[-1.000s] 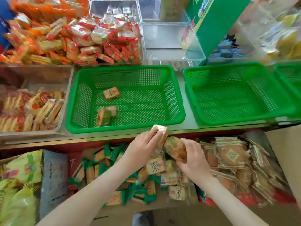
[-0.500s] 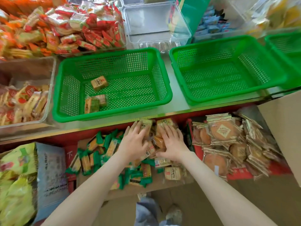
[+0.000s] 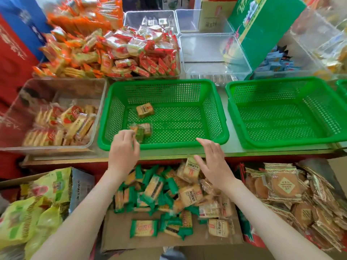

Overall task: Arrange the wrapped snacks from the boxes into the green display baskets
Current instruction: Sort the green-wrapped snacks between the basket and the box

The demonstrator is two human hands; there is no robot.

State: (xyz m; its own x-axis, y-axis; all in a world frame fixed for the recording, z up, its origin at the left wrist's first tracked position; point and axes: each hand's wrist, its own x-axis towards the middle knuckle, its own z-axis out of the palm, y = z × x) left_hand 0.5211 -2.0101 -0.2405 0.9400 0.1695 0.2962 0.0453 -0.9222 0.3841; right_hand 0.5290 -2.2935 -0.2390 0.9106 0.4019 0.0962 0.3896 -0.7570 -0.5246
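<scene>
Left hand curled over green perforated plastic basket rim, grip unclear; right hand spread, empty. Release low, neatly.

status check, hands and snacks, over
left hand curled over near rim of green basket, grip unclear; right hand open, holding nothing. three or so wrapped snacks in basket. nothing blocking it.

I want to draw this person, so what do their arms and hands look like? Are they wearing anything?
Two bare forearms, the left arm and right arm, with no sleeves in view. The left grip and right grip are plain bare hands: no gloves, rings, watch or bracelet show.
</scene>
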